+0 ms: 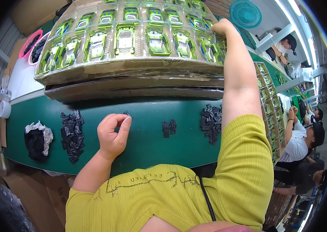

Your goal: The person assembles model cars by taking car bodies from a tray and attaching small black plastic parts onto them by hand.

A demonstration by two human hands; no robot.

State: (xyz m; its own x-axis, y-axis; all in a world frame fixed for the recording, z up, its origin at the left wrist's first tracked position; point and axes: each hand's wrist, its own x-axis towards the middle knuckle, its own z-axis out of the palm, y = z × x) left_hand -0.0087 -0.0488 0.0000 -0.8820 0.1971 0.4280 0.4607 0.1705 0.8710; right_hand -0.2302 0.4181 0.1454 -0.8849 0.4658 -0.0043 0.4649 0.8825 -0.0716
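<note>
Curled above the green table, my left hand (113,133) has its thumb and fingers drawn together. A small black piece (128,113) shows just past its fingertips; whether it is held or lies on the table I cannot tell. My right arm stretches far forward, and my right hand (221,27) is at the right side of a compartmented tray (132,62). Its fingers bend down among the cells, their tips hidden. Bright green toy car bodies (124,40) sit in rows in the tray, which rests on stacked cardboard.
Loose black plastic parts lie in a left pile (72,135), a small middle group (169,128) and a right pile (211,123). A black-and-white cloth bundle (38,141) sits far left. Pink baskets (30,44) and a teal fan (245,14) stand beyond. Several people work at right.
</note>
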